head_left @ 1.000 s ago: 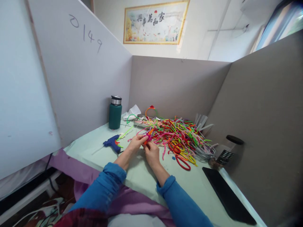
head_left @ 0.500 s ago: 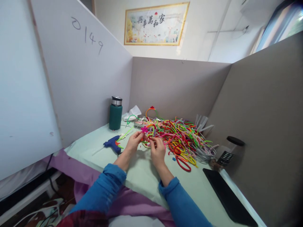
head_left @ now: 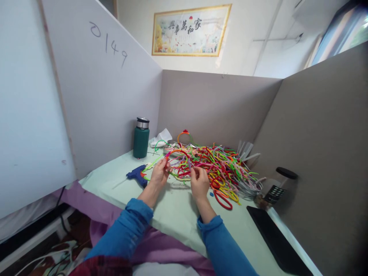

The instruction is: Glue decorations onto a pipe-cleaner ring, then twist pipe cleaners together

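Observation:
My left hand (head_left: 161, 171) pinches the left end of an arched band of pipe cleaners (head_left: 179, 151), shaped like a headband. The band runs orange and red over the top, with magenta near the left fingers and purple near the right. At its other end, my right hand (head_left: 199, 182) has its fingers closed on it. Just behind both hands lies a big tangled heap of coloured pipe cleaners (head_left: 227, 165). To the left of my left hand rests a blue glue gun (head_left: 138, 175), lying on its side.
A green bottle (head_left: 141, 138) stands at the back left beside crumpled white tissue (head_left: 161, 137). Another arched band with a red top (head_left: 185, 132) is behind the heap. To the right are a clear jar with a black lid (head_left: 283, 184) and a flat black slab (head_left: 274, 235). Partitions enclose the table.
My hands have moved apart, the right one to the right and the left one slightly left. The band is now spread in a wide arch, and the magenta flower shape no longer shows clearly.

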Action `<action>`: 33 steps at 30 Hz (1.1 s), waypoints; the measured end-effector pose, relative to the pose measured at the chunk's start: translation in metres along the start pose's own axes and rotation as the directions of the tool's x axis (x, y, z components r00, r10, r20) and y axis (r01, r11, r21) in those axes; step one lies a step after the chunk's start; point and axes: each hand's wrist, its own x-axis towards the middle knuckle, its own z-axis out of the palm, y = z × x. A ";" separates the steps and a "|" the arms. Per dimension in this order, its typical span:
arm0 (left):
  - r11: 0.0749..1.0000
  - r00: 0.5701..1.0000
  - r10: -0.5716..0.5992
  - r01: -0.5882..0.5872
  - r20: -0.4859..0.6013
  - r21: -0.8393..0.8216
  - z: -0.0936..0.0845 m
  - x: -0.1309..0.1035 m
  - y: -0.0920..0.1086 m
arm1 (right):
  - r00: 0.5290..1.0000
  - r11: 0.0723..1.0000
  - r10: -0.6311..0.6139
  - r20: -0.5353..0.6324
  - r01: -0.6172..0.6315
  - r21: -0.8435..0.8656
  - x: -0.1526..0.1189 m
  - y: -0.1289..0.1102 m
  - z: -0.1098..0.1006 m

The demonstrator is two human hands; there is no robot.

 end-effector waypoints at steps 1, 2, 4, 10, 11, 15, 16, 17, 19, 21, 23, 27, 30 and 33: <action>1.000 1.000 0.007 -0.007 -0.003 -0.018 -0.001 0.001 0.000 | 0.999 1.000 -0.025 0.028 0.025 0.004 -0.002 -0.004 -0.001; 0.999 1.000 0.011 -0.012 -0.002 -0.033 -0.001 0.001 -0.001 | 0.994 0.999 -0.039 0.097 0.036 0.028 -0.005 -0.007 0.000; 0.998 1.000 0.014 -0.013 0.015 -0.065 0.000 0.001 0.000 | 0.958 0.994 -0.024 0.287 -0.009 0.113 -0.011 -0.011 0.006; 0.994 0.997 0.019 -0.010 0.075 -0.111 0.007 -0.003 0.002 | 0.710 0.761 0.134 0.691 -0.520 0.387 -0.026 -0.024 0.034; 0.994 0.997 0.013 -0.005 0.075 -0.107 0.008 -0.003 0.002 | 0.685 0.712 0.125 0.717 -0.565 0.416 -0.028 -0.026 0.036; 0.998 0.998 -0.009 0.013 0.062 -0.061 0.009 -0.005 0.002 | 0.669 0.673 0.144 0.729 -0.606 0.423 -0.028 -0.030 0.037; 0.999 0.998 -0.006 0.008 0.059 -0.042 0.009 -0.005 0.002 | 0.686 0.705 0.175 0.706 -0.588 0.397 -0.027 -0.028 0.035; 1.000 0.998 0.001 0.000 0.056 -0.023 0.009 -0.005 0.002 | 0.719 0.753 0.204 0.664 -0.549 0.363 -0.024 -0.025 0.032; 1.000 0.999 0.024 -0.025 0.047 0.014 0.008 -0.004 0.002 | 0.824 0.876 0.231 0.517 -0.407 0.258 -0.017 -0.015 0.025; 0.997 0.998 0.056 -0.058 0.035 0.055 0.007 -0.004 0.003 | 0.937 0.967 0.183 0.297 -0.226 0.118 -0.008 -0.002 0.015; 0.990 0.996 0.085 -0.088 0.033 0.110 0.007 -0.004 0.003 | 0.962 0.974 0.227 0.149 -0.228 -0.007 0.002 0.011 0.005; 0.963 0.991 0.125 -0.132 0.045 0.236 0.006 -0.003 0.000 | 0.950 0.939 0.313 0.025 -0.305 -0.158 0.016 0.027 -0.011; 0.933 0.988 0.142 -0.154 0.058 0.326 0.004 -0.003 -0.002 | 0.953 0.925 0.301 0.017 -0.288 -0.247 0.019 0.029 -0.015; 0.921 0.990 0.122 -0.137 0.064 0.365 0.004 -0.004 -0.003 | 0.988 0.977 0.156 0.003 -0.153 -0.148 0.018 0.026 -0.013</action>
